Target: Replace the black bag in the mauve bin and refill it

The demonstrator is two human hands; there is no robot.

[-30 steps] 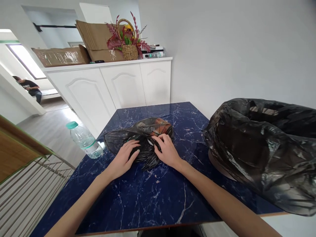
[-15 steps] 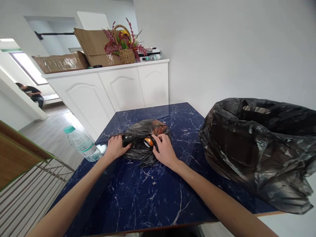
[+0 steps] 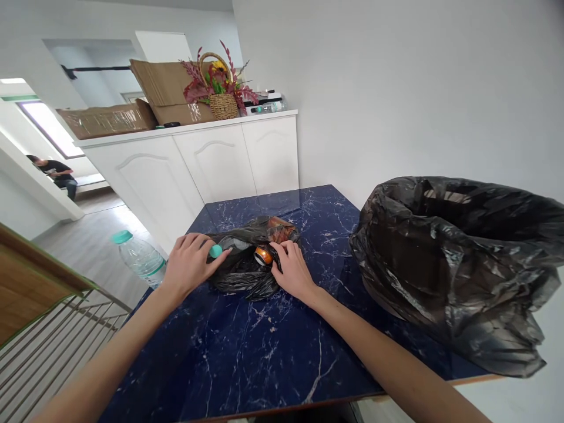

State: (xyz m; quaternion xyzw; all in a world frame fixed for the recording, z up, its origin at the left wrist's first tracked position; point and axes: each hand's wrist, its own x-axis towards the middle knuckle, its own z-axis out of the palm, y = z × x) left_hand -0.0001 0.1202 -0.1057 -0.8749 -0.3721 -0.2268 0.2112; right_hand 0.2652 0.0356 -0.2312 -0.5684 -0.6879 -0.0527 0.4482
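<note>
A crumpled black plastic bag [image 3: 247, 279] lies on the blue marbled table [image 3: 247, 352]. In its opening show an orange can [image 3: 263, 255] and a clear bottle with a green cap [image 3: 215, 251]. My left hand [image 3: 188, 264] is at the bag's left side, thumb and fingers apart around the green cap. At the right side my right hand [image 3: 293, 269] pinches the bag's edge beside the can. Another clear bottle [image 3: 141, 258] with a green cap stands left of my left hand.
A large bin lined with a black bag [image 3: 414, 258] stands at the right. Behind the table is a white cabinet [image 3: 220, 164] with cardboard boxes [image 3: 171, 88] and a flower basket [image 3: 223, 106]. A metal rack [image 3: 79, 335] is at the left; a person [image 3: 55, 170] sits far off.
My left hand has lifted and opened from the bag's left edge. The green cap and clear bottle inside the bag now show. My right hand has hardly moved.
</note>
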